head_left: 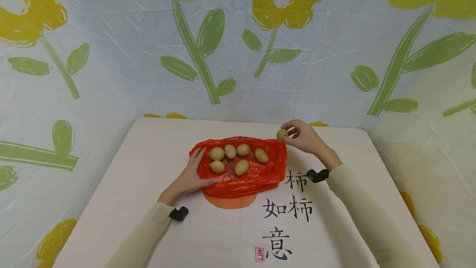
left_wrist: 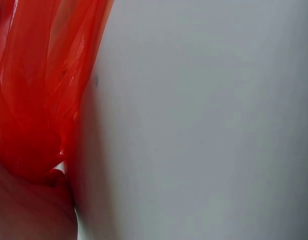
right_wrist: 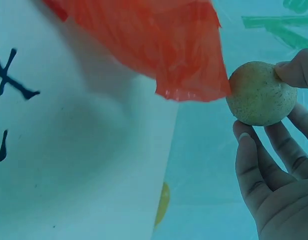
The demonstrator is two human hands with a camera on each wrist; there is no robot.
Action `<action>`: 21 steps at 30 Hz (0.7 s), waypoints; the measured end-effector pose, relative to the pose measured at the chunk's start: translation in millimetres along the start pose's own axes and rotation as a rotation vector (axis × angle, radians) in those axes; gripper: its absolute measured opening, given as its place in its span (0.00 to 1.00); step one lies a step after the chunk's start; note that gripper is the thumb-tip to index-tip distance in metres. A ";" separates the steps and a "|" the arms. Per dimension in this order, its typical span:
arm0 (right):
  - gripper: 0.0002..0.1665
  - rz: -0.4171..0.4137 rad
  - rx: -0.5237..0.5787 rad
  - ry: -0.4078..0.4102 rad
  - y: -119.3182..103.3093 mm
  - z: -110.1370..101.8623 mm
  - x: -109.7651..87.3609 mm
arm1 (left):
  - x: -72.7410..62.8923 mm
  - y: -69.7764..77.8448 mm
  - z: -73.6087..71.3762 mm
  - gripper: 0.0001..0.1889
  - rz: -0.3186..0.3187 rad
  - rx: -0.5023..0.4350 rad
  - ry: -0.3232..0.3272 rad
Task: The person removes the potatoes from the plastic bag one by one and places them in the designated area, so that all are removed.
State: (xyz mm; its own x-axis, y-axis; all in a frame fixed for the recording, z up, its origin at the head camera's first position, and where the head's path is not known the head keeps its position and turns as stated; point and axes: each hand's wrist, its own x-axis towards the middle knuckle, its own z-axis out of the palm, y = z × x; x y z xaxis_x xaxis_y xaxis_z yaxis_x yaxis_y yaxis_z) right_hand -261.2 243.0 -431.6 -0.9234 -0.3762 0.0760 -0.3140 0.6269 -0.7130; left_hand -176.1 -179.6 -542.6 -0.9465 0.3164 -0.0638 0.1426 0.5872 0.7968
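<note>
A red plastic bag [head_left: 275, 164] lies spread wide on the table with several small potatoes [head_left: 241, 168] inside it. My left hand [head_left: 191, 175] holds the bag's left end, fingers over the rim and thumb along the front side. In the left wrist view, part of that hand [left_wrist: 29, 210] shows against the bunched red plastic [left_wrist: 39, 90]. Above the bag's right end, my right hand [head_left: 303, 136] pinches one potato [head_left: 282, 135] between thumb and fingers. From the right wrist, that potato [right_wrist: 261, 94] looks round and speckled, close beside the bag's edge [right_wrist: 188, 55].
The pale table surface [head_left: 156, 148] has black brush characters [head_left: 277, 243] and an orange shape [head_left: 230, 202] in front of the bag. A flower-patterned cloth [head_left: 130, 53] hangs behind and around the table. Each wrist wears a black device [head_left: 317, 175].
</note>
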 end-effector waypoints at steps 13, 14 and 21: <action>0.21 0.076 -0.067 0.046 38.3 -3.8 -18.3 | -1.4 -0.1 0.2 0.63 -0.012 -0.002 0.004; 0.21 0.087 -0.071 0.047 41.0 -3.6 -19.8 | -1.3 0.2 0.1 0.63 -0.013 0.000 0.004; 0.19 0.124 -0.158 0.035 60.0 2.3 -26.8 | -1.5 -0.5 0.5 0.63 -0.015 -0.008 -0.003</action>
State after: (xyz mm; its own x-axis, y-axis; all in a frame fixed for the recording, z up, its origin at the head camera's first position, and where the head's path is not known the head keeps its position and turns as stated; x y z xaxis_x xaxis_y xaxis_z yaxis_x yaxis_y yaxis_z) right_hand -254.8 289.1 -478.0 -0.9635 -0.2669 0.0206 -0.2253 0.7671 -0.6007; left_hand -174.6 -180.0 -543.2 -0.9477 0.3097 -0.0777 0.1258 0.5858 0.8006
